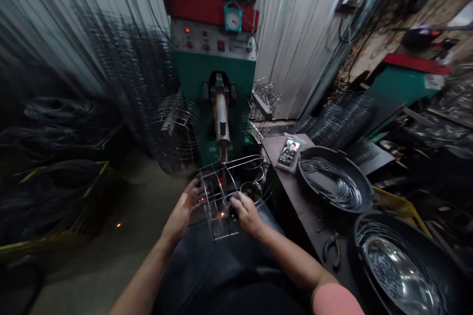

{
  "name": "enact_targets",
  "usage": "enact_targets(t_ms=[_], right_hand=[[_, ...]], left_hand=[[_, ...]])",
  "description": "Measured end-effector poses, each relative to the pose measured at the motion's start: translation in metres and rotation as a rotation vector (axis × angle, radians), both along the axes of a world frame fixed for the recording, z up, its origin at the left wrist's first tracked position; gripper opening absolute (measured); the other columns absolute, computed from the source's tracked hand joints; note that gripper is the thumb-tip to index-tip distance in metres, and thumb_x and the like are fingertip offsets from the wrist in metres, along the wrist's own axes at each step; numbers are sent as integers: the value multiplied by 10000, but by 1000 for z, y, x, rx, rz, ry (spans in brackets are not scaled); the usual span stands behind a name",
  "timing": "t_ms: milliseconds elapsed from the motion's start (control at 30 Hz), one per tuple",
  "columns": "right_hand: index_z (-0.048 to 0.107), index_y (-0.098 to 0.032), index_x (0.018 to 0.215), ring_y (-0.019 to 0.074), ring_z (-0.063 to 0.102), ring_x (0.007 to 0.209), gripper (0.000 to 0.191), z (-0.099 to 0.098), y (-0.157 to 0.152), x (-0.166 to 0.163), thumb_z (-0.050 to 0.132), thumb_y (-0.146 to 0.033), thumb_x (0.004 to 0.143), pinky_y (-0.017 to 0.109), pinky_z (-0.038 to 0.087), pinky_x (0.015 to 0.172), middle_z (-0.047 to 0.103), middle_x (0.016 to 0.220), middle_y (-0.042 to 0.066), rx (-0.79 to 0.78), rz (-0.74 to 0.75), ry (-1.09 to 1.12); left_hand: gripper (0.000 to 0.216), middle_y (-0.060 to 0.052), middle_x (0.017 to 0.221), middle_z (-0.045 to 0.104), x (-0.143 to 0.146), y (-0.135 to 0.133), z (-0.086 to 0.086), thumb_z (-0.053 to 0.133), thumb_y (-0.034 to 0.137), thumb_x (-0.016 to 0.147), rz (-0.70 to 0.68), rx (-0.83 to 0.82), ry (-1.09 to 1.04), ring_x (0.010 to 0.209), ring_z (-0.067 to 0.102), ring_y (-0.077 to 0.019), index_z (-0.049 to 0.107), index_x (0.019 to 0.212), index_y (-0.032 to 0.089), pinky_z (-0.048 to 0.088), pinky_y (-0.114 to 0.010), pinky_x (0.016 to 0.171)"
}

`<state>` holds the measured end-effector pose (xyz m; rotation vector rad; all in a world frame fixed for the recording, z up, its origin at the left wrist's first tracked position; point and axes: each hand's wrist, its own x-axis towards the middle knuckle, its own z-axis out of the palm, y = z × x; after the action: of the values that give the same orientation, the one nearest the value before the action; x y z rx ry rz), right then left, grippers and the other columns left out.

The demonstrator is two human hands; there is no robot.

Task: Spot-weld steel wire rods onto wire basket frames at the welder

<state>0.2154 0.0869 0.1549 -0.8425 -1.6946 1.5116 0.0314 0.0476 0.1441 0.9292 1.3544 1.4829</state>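
Note:
A wire rack [218,197] of thin metal rods sits above my lap, its upper edge at the electrode of a green spot welder [192,71]. My right hand [246,211] is closed on a curved rod at the rack's right side. At the left side, my left hand [183,209] has its fingers apart and blurred beside the rods; whether they touch is unclear. A metal welding arm [221,113] points down at the rack. Small orange sparks [222,214] glow around the rods, and another spark [118,225] shows over the floor.
To my right, a bench [286,179] bears a phone [289,151], pliers [332,251] and a black tray of wire rings [334,182]. Nearer is a tray with a metal bowl [399,270]. Wire stacks [136,69] stand at left behind a yellow-edged crate [99,177].

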Motion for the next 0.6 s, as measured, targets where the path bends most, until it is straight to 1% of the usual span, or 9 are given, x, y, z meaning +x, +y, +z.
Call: enact_targets(t_ms=[67,133,200,267,367,433,467,533,600], right_hand=[[459,-188,727,87,472,449,298,34,5,2,462,-472,818,205,397,456,522,548,-37,-150,-25,108],[461,-183,734,80,454,401,290,65,7,4,489,-463,805,179,344,383,518,519,-44,-310,-19,176],[472,-170,743,72,438,375,274,86,9,5,484,-433,819,152,265,329,533,515,-32,-454,3,202],[476,-152,712,55,390,345,281,98,13,5,432,-386,861,143,181,301,539,508,-12,-586,32,209],[455,-146,635,39,301,322,330,101,19,3,366,-319,903,157,112,288,505,476,-7,-724,28,219],[436,-156,604,37,262,318,352,97,23,1,344,-289,916,163,100,288,466,449,-20,-756,4,208],[433,-162,599,39,259,318,360,95,26,-1,336,-289,922,164,109,289,453,442,-24,-765,-8,204],[455,-169,613,52,302,324,398,90,34,-1,307,-356,932,169,160,292,466,449,-17,-771,8,167],[505,-164,657,79,397,355,469,86,48,8,276,-479,917,183,249,310,511,472,7,-726,51,55]], left_hand=[[816,-136,1280,501,-11,-27,-1,565,612,675,-52,193,534,1173,456,-304,327,1353,227,377,-464,949],[888,-143,1391,378,-18,-51,-1,596,619,636,-175,463,989,1235,376,-342,279,1383,257,288,-524,1003],[886,-165,1442,274,-18,-70,1,619,574,644,-245,693,1302,1249,348,-363,260,1393,263,233,-575,1010],[868,-196,1426,288,-11,-85,2,655,491,658,-241,830,1457,1235,367,-370,261,1394,252,213,-608,1000],[863,-193,1228,527,5,-101,-8,682,429,660,-203,887,1373,1113,506,-330,275,1391,216,321,-548,971],[819,-118,1004,639,17,-106,-22,672,386,688,-218,779,1147,878,621,-229,274,1386,229,479,-374,824],[763,-66,881,651,22,-108,-29,661,354,708,-239,692,1008,727,627,-170,297,1370,248,507,-282,703],[586,25,676,591,29,-108,-39,643,298,732,-276,516,727,509,539,-93,421,1274,289,460,-184,523],[438,52,591,521,32,-105,-40,667,289,704,-249,367,496,473,486,-79,547,1125,280,430,-173,494]])
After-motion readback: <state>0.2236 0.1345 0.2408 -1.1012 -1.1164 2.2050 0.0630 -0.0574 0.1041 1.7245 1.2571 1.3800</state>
